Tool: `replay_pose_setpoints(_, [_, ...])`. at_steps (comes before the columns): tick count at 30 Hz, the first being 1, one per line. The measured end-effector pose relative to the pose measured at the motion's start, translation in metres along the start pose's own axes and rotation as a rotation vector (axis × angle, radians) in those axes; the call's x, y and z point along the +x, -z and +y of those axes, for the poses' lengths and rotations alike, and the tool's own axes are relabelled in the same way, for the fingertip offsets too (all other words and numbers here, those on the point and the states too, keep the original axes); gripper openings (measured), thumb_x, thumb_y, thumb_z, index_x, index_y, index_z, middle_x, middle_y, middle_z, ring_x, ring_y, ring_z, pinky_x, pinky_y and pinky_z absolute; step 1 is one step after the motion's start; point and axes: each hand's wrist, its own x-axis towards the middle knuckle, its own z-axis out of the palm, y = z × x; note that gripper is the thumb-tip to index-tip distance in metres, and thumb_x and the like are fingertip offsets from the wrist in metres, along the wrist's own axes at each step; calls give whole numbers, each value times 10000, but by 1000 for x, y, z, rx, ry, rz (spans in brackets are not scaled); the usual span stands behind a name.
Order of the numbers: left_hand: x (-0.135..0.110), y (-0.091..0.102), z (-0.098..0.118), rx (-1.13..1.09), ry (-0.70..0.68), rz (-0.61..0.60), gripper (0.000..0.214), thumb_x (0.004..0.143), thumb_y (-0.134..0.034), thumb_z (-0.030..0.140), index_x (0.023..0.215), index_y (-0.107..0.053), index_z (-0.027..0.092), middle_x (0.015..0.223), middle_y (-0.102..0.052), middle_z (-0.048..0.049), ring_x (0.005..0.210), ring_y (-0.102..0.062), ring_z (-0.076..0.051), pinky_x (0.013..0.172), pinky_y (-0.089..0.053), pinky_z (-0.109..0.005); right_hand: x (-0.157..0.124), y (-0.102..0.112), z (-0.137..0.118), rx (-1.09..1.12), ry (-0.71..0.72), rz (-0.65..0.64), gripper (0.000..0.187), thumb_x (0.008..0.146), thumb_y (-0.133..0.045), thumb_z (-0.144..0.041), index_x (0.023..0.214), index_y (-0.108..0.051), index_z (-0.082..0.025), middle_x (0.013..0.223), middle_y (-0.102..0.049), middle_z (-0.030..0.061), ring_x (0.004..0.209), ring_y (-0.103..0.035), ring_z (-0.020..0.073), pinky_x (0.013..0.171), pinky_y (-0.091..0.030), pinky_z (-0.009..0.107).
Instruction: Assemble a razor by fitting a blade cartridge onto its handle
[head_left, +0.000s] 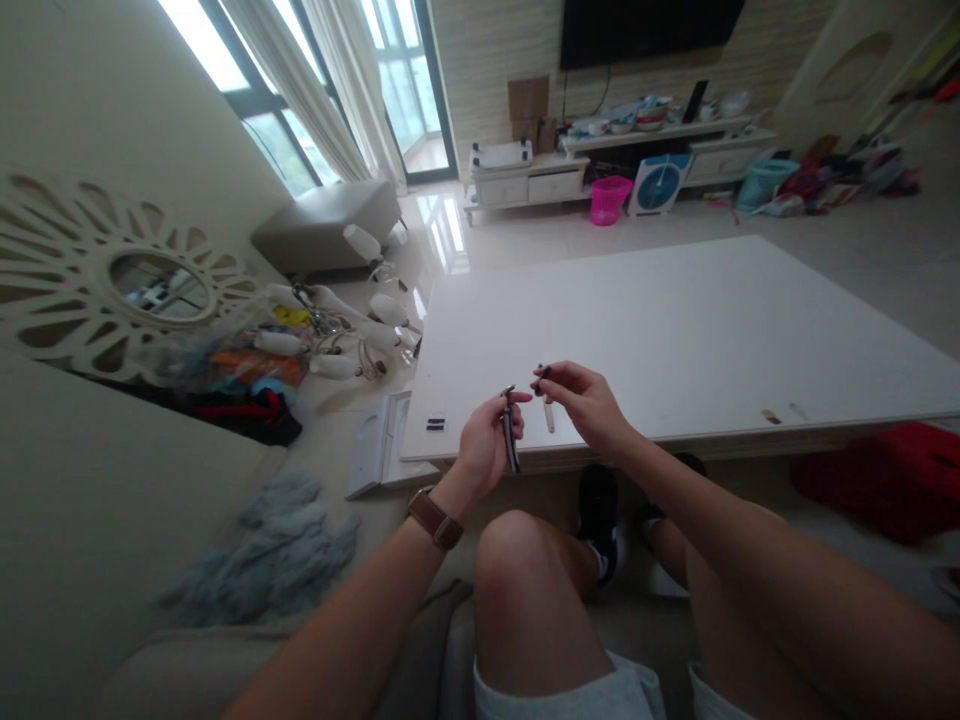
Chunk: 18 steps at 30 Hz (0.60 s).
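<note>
In my left hand [484, 440], fingers closed round it, is a slim tool with a dark, pale-edged handle [512, 452] and a small metal head; its exact kind I cannot make out. A small black piece [543, 374] is pinched between the thumb and fingertips of my right hand [589, 402], just right of the tool and apart from it. Below those fingertips a thin cream-coloured strip [550, 418] shows, its upper part hidden by the hand. Small black pieces [435, 425] lie near the left corner of the white table [637, 320].
An open white box [367, 450] stands by the table's left end, near a lamp with several white shades [386, 310]. A small brownish scrap [770, 416] lies at the front edge. My knees are below the table edge; red cloth [885, 480] is at the right.
</note>
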Motion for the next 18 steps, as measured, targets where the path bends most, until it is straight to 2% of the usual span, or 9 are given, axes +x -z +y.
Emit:
replay_pose_setpoints(3, [1, 2, -2, 274, -159, -13, 214, 862, -588, 305, 911, -678, 118, 687, -529, -2, 626, -507, -89, 585, -403, -192, 4, 5, 4, 59, -27, 24, 294, 769, -784, -394, 1000, -749, -217, 889, -722, 41, 798, -636, 157, 687, -470, 282])
replay_pose_setpoints(6, [0, 2, -3, 444, -200, -65, 238, 884, -591, 366, 960, -648, 148, 684, -539, 8, 611, -523, -93, 561, -388, -195, 5, 7, 7, 124, -70, 33, 328, 764, -793, -392, 1037, -749, -214, 912, -727, 42, 791, -644, 147, 694, -470, 274])
replay_pose_setpoints(9, [-2, 1, -3, 482, -203, -115, 256, 884, -594, 397, 946, -623, 151, 737, -535, 12, 561, -481, -71, 505, -345, -193, 5, 6, 8, 191, -117, 30, 356, 730, -824, -391, 1023, -746, -204, 892, -731, 43, 766, -657, 150, 725, -488, 293])
replay_pose_setpoints(13, [-5, 0, -4, 493, -203, -171, 283, 919, -544, 422, 943, -611, 148, 707, -484, 29, 512, -402, -54, 463, -278, -196, 4, 4, 5, 272, -164, 4, 297, 670, -871, -349, 869, -725, -185, 820, -733, 41, 731, -672, 168, 780, -507, 345])
replay_pose_setpoints(18, [-9, -1, -4, 554, -210, -199, 336, 943, -507, 454, 882, -603, 138, 680, -472, 25, 510, -378, -56, 462, -261, -209, 2, 5, 0, 253, -216, -58, 245, 689, -850, -333, 772, -717, -145, 717, -694, 41, 657, -622, 144, 686, -468, 300])
